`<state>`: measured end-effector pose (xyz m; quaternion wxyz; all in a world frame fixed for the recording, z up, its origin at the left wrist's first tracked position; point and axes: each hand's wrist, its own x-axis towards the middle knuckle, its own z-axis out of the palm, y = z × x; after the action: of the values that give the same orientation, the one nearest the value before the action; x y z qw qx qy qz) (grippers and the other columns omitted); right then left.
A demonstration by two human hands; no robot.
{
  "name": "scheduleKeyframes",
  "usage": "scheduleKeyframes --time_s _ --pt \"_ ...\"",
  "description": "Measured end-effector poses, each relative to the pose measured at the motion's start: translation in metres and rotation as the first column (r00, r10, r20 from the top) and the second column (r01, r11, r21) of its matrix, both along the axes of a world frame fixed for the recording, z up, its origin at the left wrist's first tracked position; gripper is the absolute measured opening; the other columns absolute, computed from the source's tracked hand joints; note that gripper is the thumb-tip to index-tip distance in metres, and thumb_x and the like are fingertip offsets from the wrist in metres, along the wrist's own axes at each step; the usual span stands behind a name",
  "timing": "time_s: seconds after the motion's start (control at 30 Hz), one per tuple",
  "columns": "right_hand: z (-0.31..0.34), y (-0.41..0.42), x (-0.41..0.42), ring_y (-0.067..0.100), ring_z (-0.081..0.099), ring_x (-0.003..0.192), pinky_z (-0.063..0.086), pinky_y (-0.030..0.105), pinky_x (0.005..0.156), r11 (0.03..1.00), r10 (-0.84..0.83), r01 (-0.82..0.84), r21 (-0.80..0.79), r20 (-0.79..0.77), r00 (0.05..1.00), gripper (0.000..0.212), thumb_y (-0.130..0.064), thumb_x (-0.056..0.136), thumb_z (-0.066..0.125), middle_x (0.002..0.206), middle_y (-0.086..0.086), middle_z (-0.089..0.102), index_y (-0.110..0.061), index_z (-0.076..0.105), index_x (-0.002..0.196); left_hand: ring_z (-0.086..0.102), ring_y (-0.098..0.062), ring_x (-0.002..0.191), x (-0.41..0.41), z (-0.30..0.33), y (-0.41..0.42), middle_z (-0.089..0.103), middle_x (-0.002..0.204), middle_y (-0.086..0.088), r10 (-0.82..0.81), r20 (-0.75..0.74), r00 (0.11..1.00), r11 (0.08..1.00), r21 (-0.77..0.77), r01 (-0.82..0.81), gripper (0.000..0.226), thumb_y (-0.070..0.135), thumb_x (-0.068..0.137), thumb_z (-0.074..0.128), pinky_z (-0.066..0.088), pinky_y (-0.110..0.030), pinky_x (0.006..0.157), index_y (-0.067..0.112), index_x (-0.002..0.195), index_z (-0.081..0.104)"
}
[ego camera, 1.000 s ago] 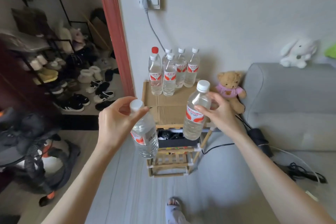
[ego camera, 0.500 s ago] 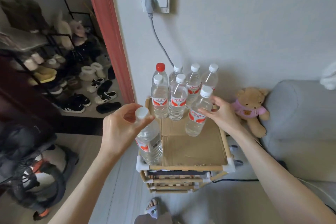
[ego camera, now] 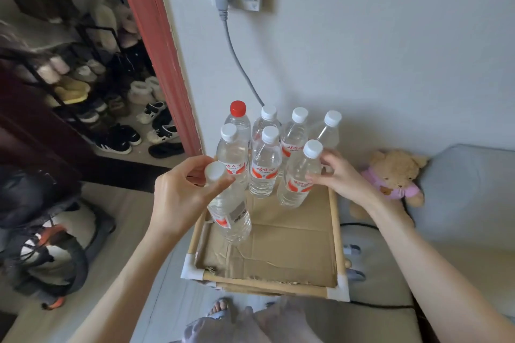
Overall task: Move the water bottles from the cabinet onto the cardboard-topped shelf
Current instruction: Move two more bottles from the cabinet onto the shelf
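Right hand has just set its bottle down on the cardboard-topped shelf, front right of the six-bottle cluster by the wall; a second ago it was in the air. Its fingers rest loosely on the label side, looks like mid-release, not a firm grip. Left hand fingers are closed around the neck of the second bottle, tilted, base over the shelf's left front; can't tell if it's touching. Once both land that makes eight on the shelf. Cabinet is out of view, so the remaining count is unknown.
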<state>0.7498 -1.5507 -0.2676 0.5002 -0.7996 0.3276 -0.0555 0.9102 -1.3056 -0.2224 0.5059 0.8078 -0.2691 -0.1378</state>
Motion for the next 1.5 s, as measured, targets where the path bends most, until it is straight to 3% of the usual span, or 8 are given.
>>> scheduleKeyframes --time_s 0.13,0.23,0.37,0.67,0.9,1.23,1.37,1.5 --pt "0.006 -0.006 0.010 0.015 0.048 0.116 0.040 0.039 0.103 0.991 0.097 -0.109 -0.080 -0.143 0.985 0.055 -0.031 0.073 0.075 0.126 -0.001 0.041 -0.018 0.053 0.121 0.063 -0.005 0.076 -0.010 -0.006 -0.008 0.070 0.082 0.011 0.031 -0.009 0.999 0.999 0.022 -0.031 0.032 0.037 0.064 0.080 0.054 -0.031 0.076 0.023 0.090 0.069" --pt "0.010 0.002 0.019 0.013 0.049 0.100 0.041 0.029 0.088 0.964 0.013 -0.047 -0.262 -0.128 0.992 0.062 -0.059 0.066 0.068 0.108 -0.004 0.047 -0.016 0.054 0.108 0.063 -0.004 0.079 -0.017 -0.013 -0.009 0.069 0.084 0.013 0.021 -0.006 1.000 0.998 0.058 -0.020 0.035 0.041 0.062 0.080 0.054 -0.034 0.078 0.026 0.092 0.068" --pt "0.021 0.011 0.032 0.014 0.047 0.087 0.034 0.024 0.074 0.893 -0.113 0.126 -0.432 0.054 0.992 0.046 -0.049 0.074 0.068 0.095 -0.005 0.047 -0.016 0.054 0.101 0.063 -0.002 0.078 -0.023 -0.018 -0.012 0.069 0.084 0.015 -0.007 0.011 1.000 0.997 0.076 0.007 0.032 0.036 0.063 0.080 0.054 -0.032 0.076 0.027 0.091 0.067" --pt "0.053 -0.005 0.031 0.020 0.056 0.094 0.037 0.022 0.076 0.913 0.198 -0.234 -0.333 -0.139 0.970 0.034 -0.016 0.083 0.063 0.105 0.001 0.062 -0.022 0.059 0.116 0.062 -0.001 0.079 -0.022 -0.022 -0.024 0.068 0.084 0.014 -0.082 0.054 0.995 0.992 0.096 0.077 0.039 0.042 0.061 0.079 0.053 -0.030 0.077 0.025 0.094 0.067" --pt "0.050 -0.006 0.025 0.020 0.053 0.068 0.036 0.030 0.056 0.855 -0.060 -0.057 -0.516 -0.207 0.976 0.044 -0.052 0.069 0.070 0.076 0.003 0.060 -0.012 0.054 0.080 0.062 -0.004 0.078 -0.022 -0.022 -0.024 0.068 0.084 0.012 -0.111 0.069 0.991 0.990 0.098 0.104 0.039 0.041 0.063 0.079 0.053 -0.031 0.077 0.023 0.095 0.068" --pt "0.059 0.001 0.029 0.018 0.056 0.091 0.036 0.026 0.072 0.887 0.120 -0.210 -0.412 -0.234 0.965 0.024 -0.025 0.081 0.064 0.104 0.001 0.061 -0.017 0.061 0.103 0.062 -0.006 0.078 -0.022 -0.021 -0.023 0.068 0.082 0.011 -0.117 0.066 0.991 0.988 0.107 0.110 0.035 0.040 0.063 0.080 0.052 -0.035 0.078 0.026 0.092 0.066" --pt "0.056 -0.004 0.035 0.020 0.055 0.066 0.036 0.029 0.057 0.882 0.017 -0.117 -0.456 -0.219 0.976 0.044 -0.049 0.074 0.068 0.082 0.006 0.063 -0.008 0.057 0.086 0.062 -0.006 0.078 -0.022 -0.021 -0.023 0.068 0.082 0.011 -0.124 0.065 0.990 0.987 0.110 0.117 0.036 0.042 0.063 0.079 0.052 -0.037 0.078 0.026 0.093 0.067" --pt "0.051 -0.005 0.041 0.024 0.053 0.078 0.029 0.028 0.050 0.806 -0.105 -0.056 -0.589 -0.235 0.966 0.048 -0.058 0.074 0.062 0.083 0.008 0.059 -0.012 0.053 0.083 0.062 -0.006 0.079 -0.021 -0.021 -0.024 0.068 0.084 0.011 -0.121 0.066 0.991 0.987 0.111 0.113 0.040 0.043 0.063 0.078 0.052 -0.036 0.079 0.024 0.096 0.067"
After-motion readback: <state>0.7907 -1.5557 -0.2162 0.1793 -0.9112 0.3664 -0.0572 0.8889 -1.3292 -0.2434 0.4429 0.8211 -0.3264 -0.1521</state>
